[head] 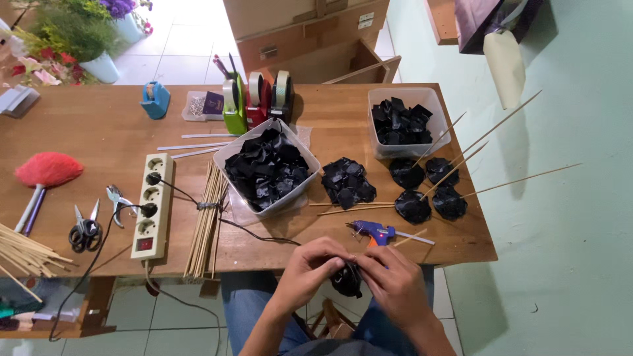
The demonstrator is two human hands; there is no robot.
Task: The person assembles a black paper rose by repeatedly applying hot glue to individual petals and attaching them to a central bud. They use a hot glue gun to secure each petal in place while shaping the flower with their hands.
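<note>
working a black rosette at the counter's edge

pinching from both sides, the left hand (310, 267) and the right hand (394, 280) meet over a small black glossy rosette (347, 279), held in the air just off the near edge of the wooden counter (99, 138), above the person's lap. the fingers of both hands are closed on it, the left from the left side and the right curled over its top and right side (most of the piece is hidden behind the fingers, so its shape is hard to read).

just beyond the hands a blue glue gun (373, 231) lies on the counter with its nozzle pointing right. further back sits a clear tub of black pieces (267, 168), tilted at an angle, and to its right a loose heap of black pieces (347, 182). a second clear tub (403, 122) stands near the far right corner, and in front of it four finished black rosettes on thin wooden sticks (425, 188) lie with the sticks fanning out past the right edge.

to the left, a bundle of bamboo skewers (206, 221) lies beside a white power strip (153, 206), and black-handled scissors (84, 231) rest near the left end. tape dispensers (256, 97) stand in a row at the back.
</note>
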